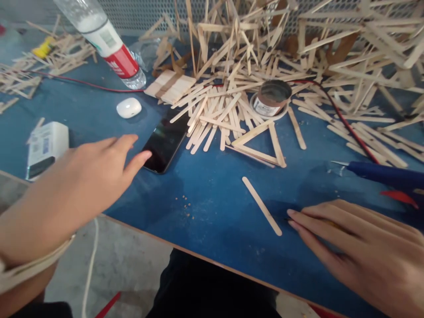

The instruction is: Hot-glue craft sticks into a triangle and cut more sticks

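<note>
My left hand (96, 172) is over the left of the table, thumb and fingers apart and nothing in them. Its thumb tip is at the near left edge of a black phone (165, 141); I cannot tell whether they touch. At the lower right my right hand (361, 243) pinches a thin pencil (335, 225), mostly hidden by the fingers, its dark tip pointing left. Just left of that tip a single popsicle stick (261, 205) lies flat and slanted on the blue table (212, 212). Sticks joined in a triangle (256, 152) lie farther back.
Loose sticks (218, 115) spread behind, with stick frames (364, 39) piled higher. A tape roll (273, 99), bottle (115, 53), white earbud case (129, 107) and small white box (49, 141) stand around. A blue glue gun (384, 174) lies right, its red-black cord running back.
</note>
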A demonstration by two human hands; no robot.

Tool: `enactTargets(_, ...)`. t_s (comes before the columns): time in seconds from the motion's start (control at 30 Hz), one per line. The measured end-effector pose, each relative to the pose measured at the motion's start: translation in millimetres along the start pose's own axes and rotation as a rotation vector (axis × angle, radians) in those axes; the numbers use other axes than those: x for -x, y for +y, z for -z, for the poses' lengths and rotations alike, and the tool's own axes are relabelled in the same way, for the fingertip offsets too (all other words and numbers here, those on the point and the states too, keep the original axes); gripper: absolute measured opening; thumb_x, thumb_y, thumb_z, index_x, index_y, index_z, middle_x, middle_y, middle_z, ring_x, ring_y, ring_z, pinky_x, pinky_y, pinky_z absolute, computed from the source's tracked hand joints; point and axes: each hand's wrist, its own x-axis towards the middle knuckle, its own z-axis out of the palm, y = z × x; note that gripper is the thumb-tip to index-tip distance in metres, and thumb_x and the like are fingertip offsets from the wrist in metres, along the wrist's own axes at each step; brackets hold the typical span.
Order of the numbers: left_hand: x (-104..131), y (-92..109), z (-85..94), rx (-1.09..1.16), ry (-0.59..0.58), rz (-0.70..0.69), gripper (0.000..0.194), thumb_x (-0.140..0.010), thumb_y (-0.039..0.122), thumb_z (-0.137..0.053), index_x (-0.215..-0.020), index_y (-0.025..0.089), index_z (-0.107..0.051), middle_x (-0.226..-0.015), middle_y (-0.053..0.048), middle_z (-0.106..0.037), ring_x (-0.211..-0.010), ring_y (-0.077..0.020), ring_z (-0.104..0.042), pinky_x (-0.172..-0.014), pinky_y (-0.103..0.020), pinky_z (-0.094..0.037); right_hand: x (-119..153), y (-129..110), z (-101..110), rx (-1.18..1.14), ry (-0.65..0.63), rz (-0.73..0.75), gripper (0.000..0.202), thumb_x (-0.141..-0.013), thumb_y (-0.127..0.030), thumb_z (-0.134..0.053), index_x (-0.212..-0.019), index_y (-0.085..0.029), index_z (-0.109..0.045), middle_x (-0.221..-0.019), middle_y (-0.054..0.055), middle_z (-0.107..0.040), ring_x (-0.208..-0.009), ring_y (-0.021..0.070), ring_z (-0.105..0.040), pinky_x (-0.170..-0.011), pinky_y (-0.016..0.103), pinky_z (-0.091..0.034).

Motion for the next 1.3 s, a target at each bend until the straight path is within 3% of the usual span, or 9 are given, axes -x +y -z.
enactTargets(0.03, -10.2, 6.1, -0.4, -0.045, -0.064, 0.028, 0.094, -0.116, 0.072, -0.016, -0.161, 0.009, -0.068, -0.137, -0.027, -0.081, -0.128, -0.0562, -0.082, -0.118, -0.078, -0.063, 0.4, 0.6, -0.4, 0.004, 0.001, 0.010, 0.021, -0.121, -0.010, -0.065, -0.127, -0.020, -0.083, -0.111, 0.003, -0.093, -0.094, 0.0216, -0.088, -0.087, 0.044, -0.066)
enactTargets(0.1, -26.2, 18.1, -0.4, -0.067, -0.155, 0.110, 0.094, -0.111, 0.078, -0.020, -0.156, 0.010, -0.067, -0.136, -0.028, -0.081, -0.126, -0.0589, -0.082, -0.111, -0.076, -0.066, 1.2, 1.2, -0.9, 0.002, -0.004, 0.019, 0.023, -0.120, -0.010, -0.065, -0.127, -0.021, -0.084, -0.112, 0.003, -0.094, -0.094, 0.0230, -0.089, -0.085, 0.045, -0.068)
enactTargets(0.2, -37.4, 30.5, -1.5, -0.041, -0.120, 0.094, 0.091, -0.108, 0.084, -0.037, -0.157, 0.012, -0.063, -0.136, -0.028, -0.079, -0.129, -0.0599, -0.081, -0.111, -0.072, -0.066, 0.6, -0.3, -0.8, -0.015, -0.015, -0.002, 0.020, -0.119, -0.011, -0.068, -0.126, -0.020, -0.084, -0.112, 0.004, -0.094, -0.094, 0.0237, -0.090, -0.084, 0.045, -0.071)
enactTargets(0.3, -38.9, 32.5, -4.4, -0.007, -0.083, 0.043, 0.087, -0.109, 0.078, -0.045, -0.162, 0.010, -0.058, -0.139, -0.030, -0.078, -0.131, -0.0599, -0.079, -0.113, -0.071, -0.065, -1.7, -3.5, -0.8, -0.006, 0.007, -0.020, 0.016, -0.119, -0.011, -0.070, -0.124, -0.020, -0.083, -0.109, 0.004, -0.092, -0.092, 0.0229, -0.090, -0.083, 0.045, -0.071)
enactTargets(0.43, -41.8, 20.6, -5.5, 0.064, -0.082, 0.028, 0.085, -0.107, 0.071, -0.046, -0.165, 0.011, -0.058, -0.142, -0.029, -0.079, -0.131, -0.0557, -0.080, -0.119, -0.071, -0.062, -4.2, -7.1, -2.5, 0.005, 0.039, -0.037, 0.017, -0.116, -0.006, -0.074, -0.120, -0.020, -0.081, -0.106, 0.002, -0.091, -0.089, 0.0208, -0.089, -0.083, 0.043, -0.069)
enactTargets(0.53, -52.0, 3.6, -3.9, 0.198, -0.109, 0.011, 0.087, -0.100, 0.075, -0.052, -0.161, 0.015, -0.066, -0.130, -0.021, -0.083, -0.122, -0.0452, -0.081, -0.118, -0.064, -0.061, -4.7, -7.6, -3.9, 0.003, 0.043, -0.046, 0.017, -0.116, -0.005, -0.074, -0.120, -0.020, -0.082, -0.106, 0.002, -0.091, -0.089, 0.0203, -0.088, -0.083, 0.042, -0.068)
enactTargets(0.77, -87.4, -25.3, -2.3, 0.500, -0.294, 0.015, 0.080, -0.085, 0.071, -0.071, -0.147, 0.020, -0.065, -0.118, -0.011, -0.081, -0.099, -0.0264, -0.074, -0.093, -0.043, -0.063, -3.5, -5.1, -5.5, 0.012, 0.059, -0.033, 0.016, -0.118, -0.007, -0.074, -0.120, -0.020, -0.083, -0.105, 0.001, -0.091, -0.089, 0.0204, -0.088, -0.084, 0.042, -0.069)
enactTargets(1.03, -94.7, -31.6, -6.8, 0.538, -0.363, -0.008, 0.076, -0.085, 0.061, -0.083, -0.146, 0.023, -0.059, -0.113, -0.007, -0.078, -0.092, -0.0234, -0.068, -0.083, -0.039, -0.062, -7.1, -6.0, -4.8, -0.003, 0.059, -0.047, 0.017, -0.117, -0.008, -0.073, -0.116, -0.019, -0.086, -0.103, 0.002, -0.091, -0.086, 0.0193, -0.088, -0.081, 0.039, -0.070)
enactTargets(1.3, -99.2, -37.3, -9.7, 0.543, -0.368, -0.028, 0.089, -0.084, 0.075, -0.086, -0.150, 0.023, -0.057, -0.123, -0.011, -0.078, -0.095, -0.0231, -0.067, -0.083, -0.038, -0.062, -7.8, -5.2, -3.1, 0.004, 0.052, -0.040, 0.017, -0.117, -0.007, -0.072, -0.117, -0.018, -0.085, -0.103, 0.003, -0.091, -0.086, 0.0205, -0.089, -0.078, 0.040, -0.071)
